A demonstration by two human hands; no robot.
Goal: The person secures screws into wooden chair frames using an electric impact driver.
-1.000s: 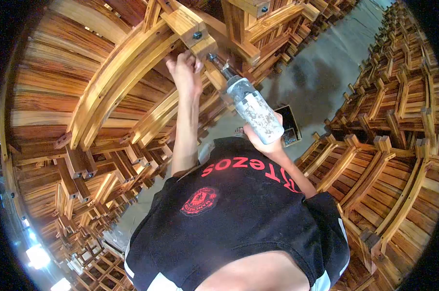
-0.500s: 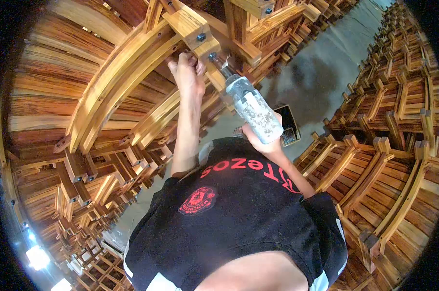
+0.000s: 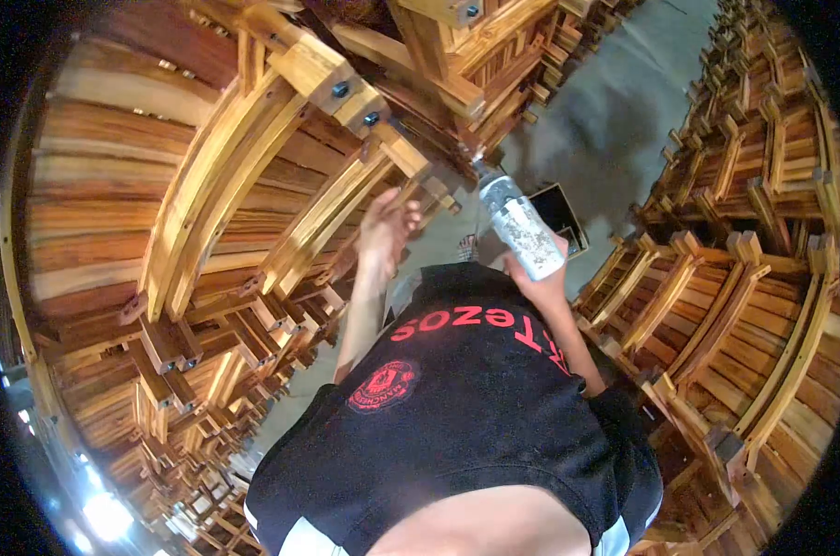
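My right hand is wrapped round a worn, grey-white power driver. The driver's dark tip points up and away, apart from the wood. Dark bolt heads show in the end faces of the wooden frame at the upper left. My left hand is open, its fingers loosely bent and apart, just below the lower wooden blocks. I see nothing in it.
Stacked slatted wooden furniture with curved rails fills the left side. More of it lines the right. A dark open box stands on the grey floor beyond the driver.
The driver's tip has come away from the bolt in the frame, and the tool has moved right. My left hand has left the block and come lower and to the right, its fingers opening.
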